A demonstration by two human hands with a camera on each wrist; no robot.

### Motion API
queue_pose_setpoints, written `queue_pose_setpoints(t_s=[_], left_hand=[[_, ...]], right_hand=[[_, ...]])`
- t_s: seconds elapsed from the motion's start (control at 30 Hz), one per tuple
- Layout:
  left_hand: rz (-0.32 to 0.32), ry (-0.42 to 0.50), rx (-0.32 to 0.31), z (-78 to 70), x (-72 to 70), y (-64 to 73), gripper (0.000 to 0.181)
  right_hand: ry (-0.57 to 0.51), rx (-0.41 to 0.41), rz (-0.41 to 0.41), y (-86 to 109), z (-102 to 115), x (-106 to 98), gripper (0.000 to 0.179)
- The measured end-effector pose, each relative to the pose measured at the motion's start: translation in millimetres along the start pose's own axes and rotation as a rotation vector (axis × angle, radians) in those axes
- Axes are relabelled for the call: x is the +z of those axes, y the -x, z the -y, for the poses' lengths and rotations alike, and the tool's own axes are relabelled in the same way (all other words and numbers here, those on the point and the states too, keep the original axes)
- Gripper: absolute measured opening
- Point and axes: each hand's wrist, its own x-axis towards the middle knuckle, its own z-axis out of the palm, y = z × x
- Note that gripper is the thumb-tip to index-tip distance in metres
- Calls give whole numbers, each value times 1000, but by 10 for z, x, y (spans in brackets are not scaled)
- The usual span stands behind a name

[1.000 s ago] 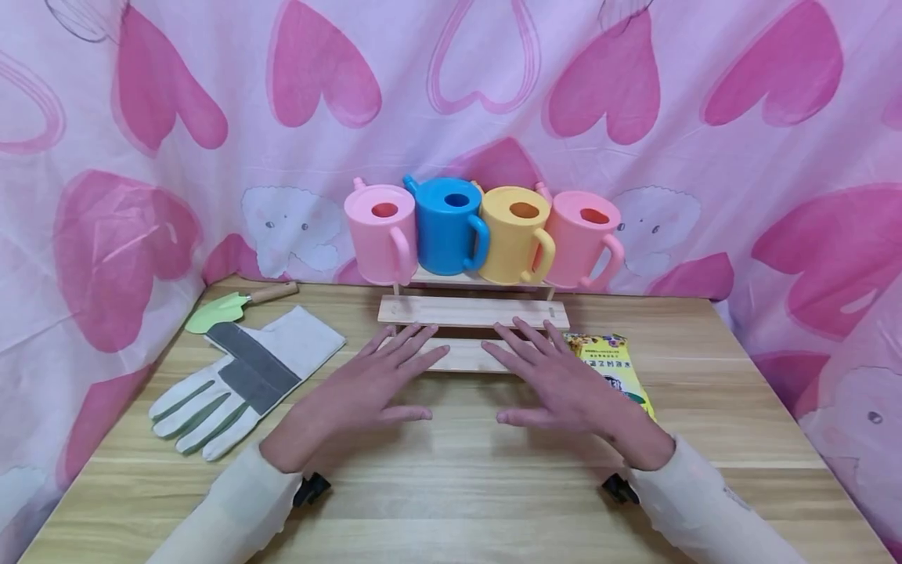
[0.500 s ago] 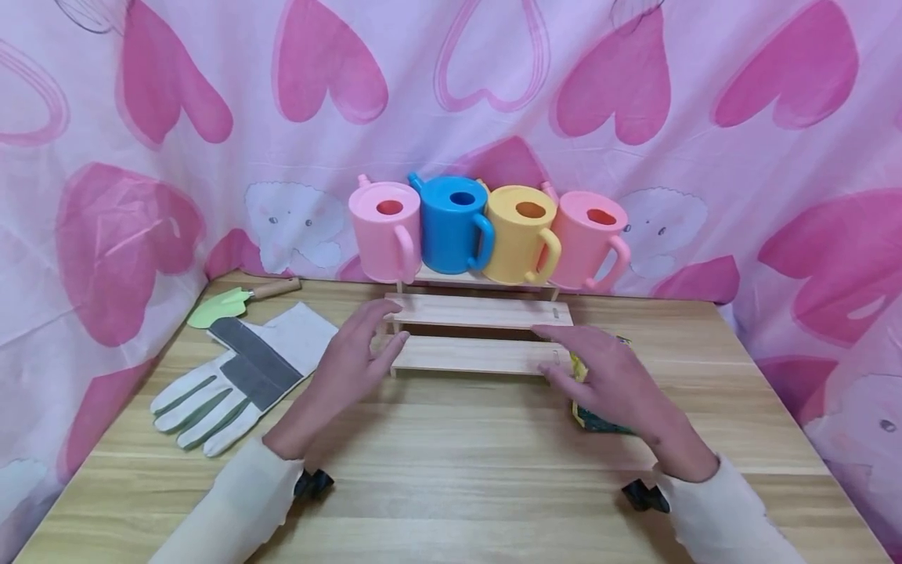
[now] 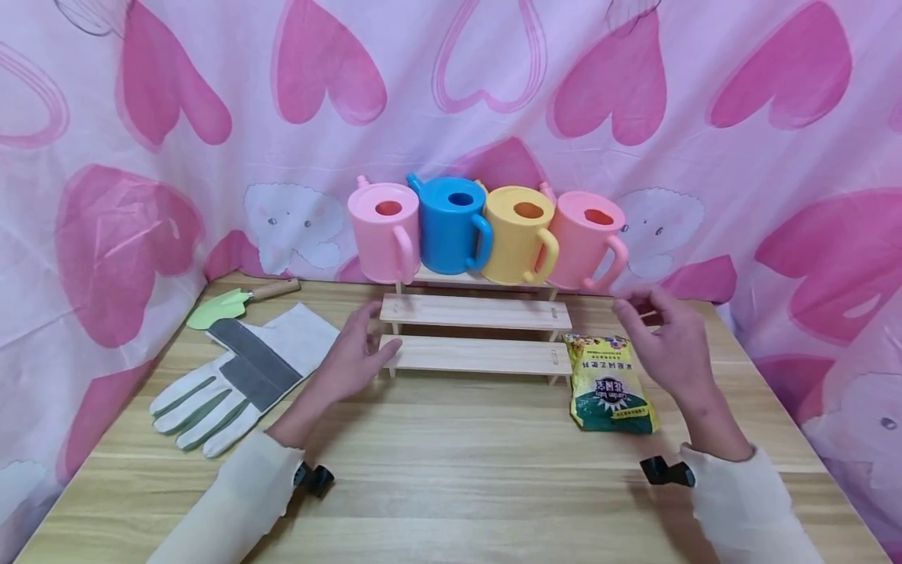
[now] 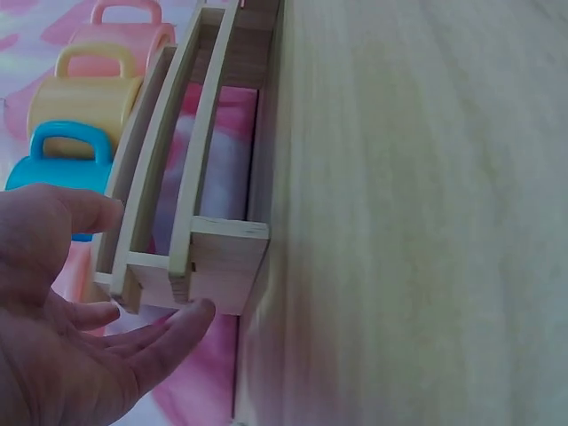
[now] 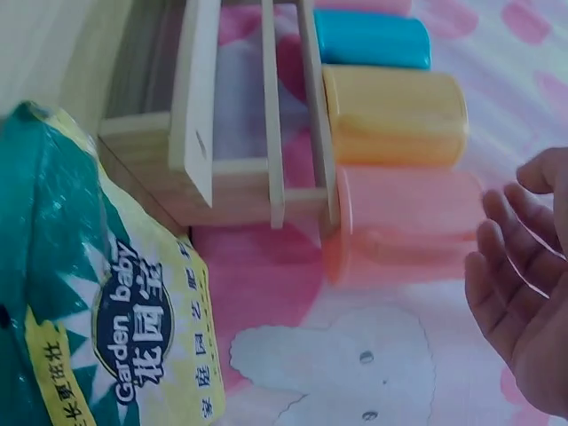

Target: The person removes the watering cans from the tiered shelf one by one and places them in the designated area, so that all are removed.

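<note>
A three-tier wooden stand [image 3: 475, 311] stands at the back of the table, with a light pink watering can [image 3: 384, 235], a blue one [image 3: 451, 227], a yellow one [image 3: 513, 239] and a coral pink one [image 3: 581, 243] in a row on its top tier. At the stand's left end is my left hand [image 3: 355, 352], thumb and fingers spread apart around the ends of the lower tiers, also seen in the left wrist view. My right hand [image 3: 672, 345] hovers, fingers loosely bent and holding nothing, right of a yellow-green fertilizer bag [image 3: 609, 384] and near the coral pink can.
On the left side of the table lies a white and grey work glove [image 3: 257, 376]. Behind it rests a green hand trowel [image 3: 221, 307] with a wooden handle. A pink curtain [image 3: 451, 102] with hearts hangs close behind the stand and along both sides.
Both hands were spread flat before the stand. The left has drawn to the stand's left end; the right has swung right past the fertilizer bag, uncovering it. Cans and stand stay put.
</note>
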Motion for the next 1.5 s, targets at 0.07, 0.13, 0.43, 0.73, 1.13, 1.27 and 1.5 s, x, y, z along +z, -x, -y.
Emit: queue_pose_setpoints(t_s=[0.07,0.13,0.43,0.73,1.13,1.27,1.5], left_hand=[[15,20,-2,15,10,-12,70],[22,47,-6,36,19,-18,69],[58,108,-42,124,50,-8,70],[88,133,-84,157,72,-24,47],[118,314,-174,173,43,-78,39],[126,319,-184,184,47,-91,35],[115,318,-196,227,70,-99,32]], right_hand=[[-40,44,-62,-30,-49,-19,17],[-68,91,-106,-52,-97,-27,19],[-152,295,-123,-164,-215,-25,34],[-162,354,-65,-288,-261,31,42],[-171,339,-12,-387,-250,71,49],[-151,333,0,-403,-244,81,52],[-108,301,22,-423,-233,103,54]])
